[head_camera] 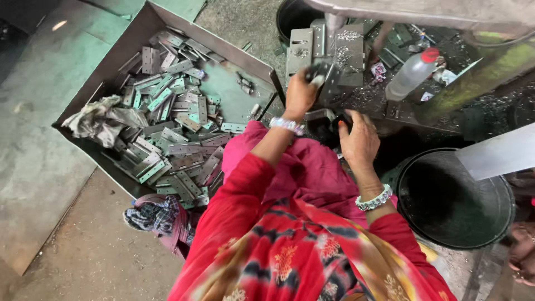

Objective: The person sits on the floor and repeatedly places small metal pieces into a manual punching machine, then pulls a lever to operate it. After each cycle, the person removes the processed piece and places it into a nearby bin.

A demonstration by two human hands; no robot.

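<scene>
Tray at far left: a big sheet-metal tray (120, 47) sat on the floor, heaped with flat metal hinges (173, 139), a crumpled rag (100, 120) lying on its left side.
Bundle below it: a checked cloth (153, 214) lay bunched on the concrete just beside the tray's near corner.
Left hand: the left hand (301, 92) was up at the drill press table (329, 53), fingers curled shut around a small grey piece (317, 81), most likely a hinge, pressed down under the spindle; how much of it was gripped I could not tell.
Right hand: the right hand (359, 139) rested lower, fingers half curled over a dark part (340, 121) at the machine's front edge; whether it gripped or only steadied it was hidden.
Step in hand, as I judged it: seating one hinge on the jig for drilling.
Next move would call for: holding the piece square and keeping fingertips clear of the bit.
Right of the machine: a clear plastic bottle with a red cap (412, 72) lay among metal swarf.
Far right: a dark round bucket (454, 198) stood by the person's knee.
</scene>
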